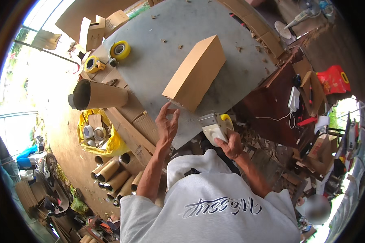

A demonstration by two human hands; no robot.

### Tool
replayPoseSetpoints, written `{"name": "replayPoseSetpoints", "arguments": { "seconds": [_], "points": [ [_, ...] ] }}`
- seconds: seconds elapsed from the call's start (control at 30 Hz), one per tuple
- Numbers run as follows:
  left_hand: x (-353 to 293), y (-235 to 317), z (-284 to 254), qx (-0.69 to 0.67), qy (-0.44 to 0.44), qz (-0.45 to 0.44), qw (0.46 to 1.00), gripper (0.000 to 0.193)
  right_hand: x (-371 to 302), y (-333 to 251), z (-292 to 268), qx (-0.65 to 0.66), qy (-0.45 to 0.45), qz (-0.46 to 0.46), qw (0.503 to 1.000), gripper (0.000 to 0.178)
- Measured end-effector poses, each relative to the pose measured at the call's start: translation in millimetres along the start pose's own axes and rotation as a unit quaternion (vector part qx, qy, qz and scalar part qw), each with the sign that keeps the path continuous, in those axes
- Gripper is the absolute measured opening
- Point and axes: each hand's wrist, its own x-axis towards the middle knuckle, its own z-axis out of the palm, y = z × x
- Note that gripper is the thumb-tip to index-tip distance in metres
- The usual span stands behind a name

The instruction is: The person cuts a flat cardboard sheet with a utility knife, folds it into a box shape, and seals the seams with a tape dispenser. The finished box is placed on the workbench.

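Two hands up: left hand (166, 123) fingers spread open, just short of the long cardboard box (195, 73) lying on the grey worktop (158, 60); right hand (230, 145) fingers gripping a tape dispenser (215, 126) near the box's closer end.

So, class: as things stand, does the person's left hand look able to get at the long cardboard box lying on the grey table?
Probably yes. The left hand is open, fingers spread, just short of the near end of the cardboard box, with only bare grey table between them. The right hand holds a tape dispenser off to the side.

Long brown cardboard box (195, 73) lies on grey table (166, 44).
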Motion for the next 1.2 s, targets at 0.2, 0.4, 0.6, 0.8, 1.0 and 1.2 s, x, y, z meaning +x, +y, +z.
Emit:
{"name": "replayPoseSetpoints", "arguments": {
  "seconds": [0.2, 0.4, 0.6, 0.8, 1.0, 1.2],
  "points": [
    [0.0, 37.1, -37.1, -0.222, -0.267, -0.068, 0.936, 0.044, 14.0, -6.1, 38.4, -0.120, -0.062, -0.119, 0.984, 0.048],
    [5.7, -12.1, -50.5, -0.266, -0.274, -0.116, 0.917, 0.014, 22.9, -23.6, 69.3, -0.132, -0.120, -0.047, 0.983, 0.053],
    [53.9, -63.9, -56.1, -0.260, -0.156, -0.056, 0.951, 0.016, 53.6, -29.4, 120.7, -0.115, -0.128, 0.100, 0.980, 0.057],
    [149.6, -90.8, -75.8, -0.237, -0.087, 0.019, 0.968, 0.018, 60.8, -22.2, 156.7, -0.198, -0.066, 0.104, 0.972, 0.057],
    [193.7, -98.3, -56.9, -0.273, -0.137, 0.048, 0.951, 0.020, 74.6, -11.3, 194.0, -0.245, 0.008, 0.120, 0.962, 0.053],
    [214.1, -112.3, -36.9, -0.250, -0.190, 0.055, 0.948, 0.019, 74.7, 1.6, 213.8, -0.249, 0.037, 0.148, 0.956, 0.058]
  ]
}}
